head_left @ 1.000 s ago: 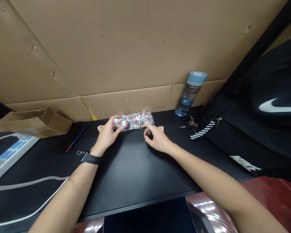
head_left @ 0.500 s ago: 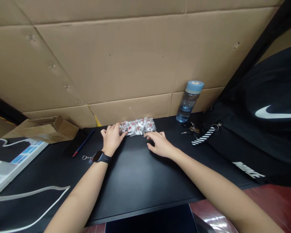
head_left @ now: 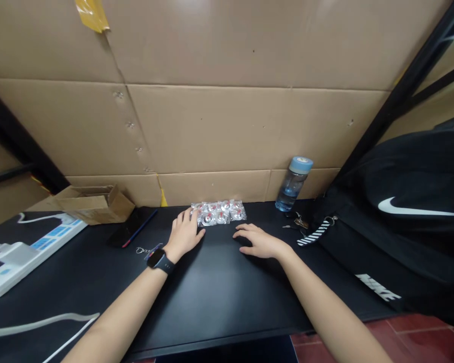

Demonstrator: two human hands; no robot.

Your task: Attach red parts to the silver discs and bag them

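A single camera, worn on the person's head, gives the view. It looks forward and down, across the black table (head_left: pixel 212 302) to the cardboard wall (head_left: pixel 200 131) behind it. The left hand (head_left: pixel 183 234) and the right hand (head_left: pixel 261 242) are at middle distance, below the centre. The width reaches from the white power strip (head_left: pixel 45 247) to the black backpack (head_left: pixel 412 227).

Left end of the packets (head_left: pixel 221 214) partly behind left hand (head_left: pixel 184 233)

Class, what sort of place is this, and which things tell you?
Probably someone's improvised desk space: a black desk stands against a cardboard wall, with a power strip on the left and a backpack on the right.
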